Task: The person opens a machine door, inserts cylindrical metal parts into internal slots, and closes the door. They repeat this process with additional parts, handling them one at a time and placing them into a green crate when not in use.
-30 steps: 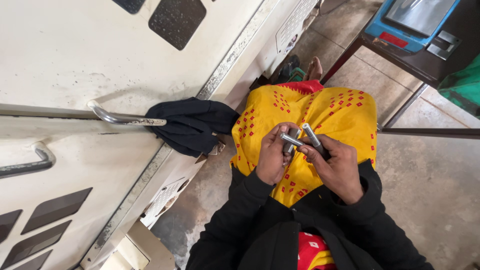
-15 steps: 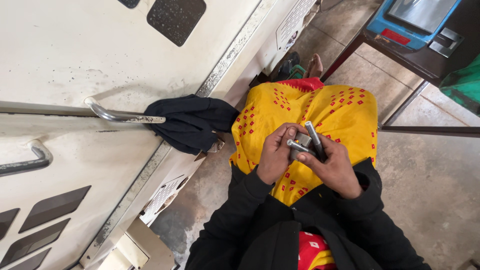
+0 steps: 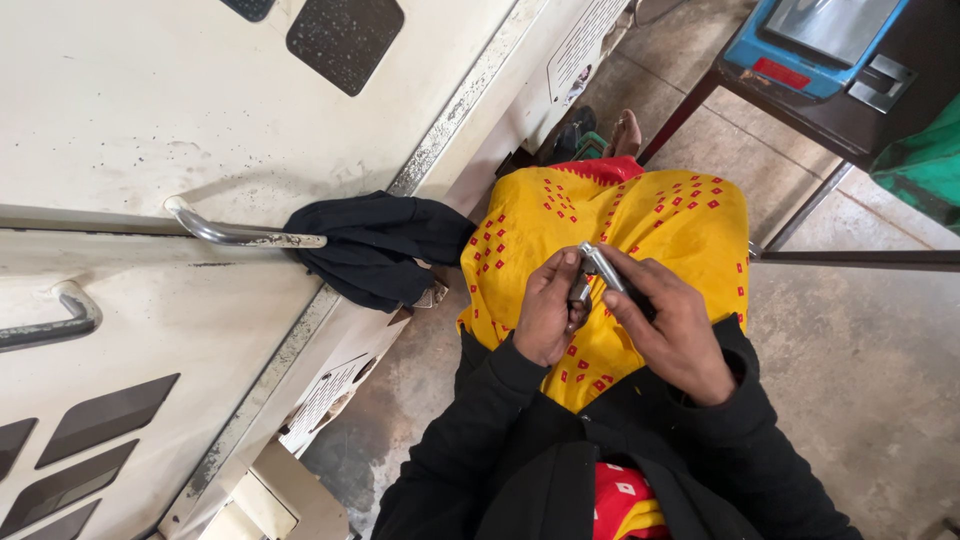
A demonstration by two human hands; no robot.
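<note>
My left hand point(image 3: 545, 310) and my right hand point(image 3: 672, 325) meet over my lap, which is covered in yellow cloth with red dots point(image 3: 640, 215). Between them they hold short grey metal rods point(image 3: 597, 268). The right hand's fingers wrap one rod that points up and to the left. The left hand's fingertips pinch the other metal piece just beside it. How the pieces join is hidden by the fingers. Both arms are in black sleeves point(image 3: 480, 430).
A large cream metal cabinet point(image 3: 150, 120) with steel handles point(image 3: 235, 233) fills the left. A black cloth point(image 3: 375, 245) hangs on one handle. A dark table point(image 3: 810, 100) with a blue device point(image 3: 815, 35) stands at the upper right on a concrete floor point(image 3: 870, 370).
The metal rods have turned in my hands and the two hands have closed tighter together. The view has shifted slightly.
</note>
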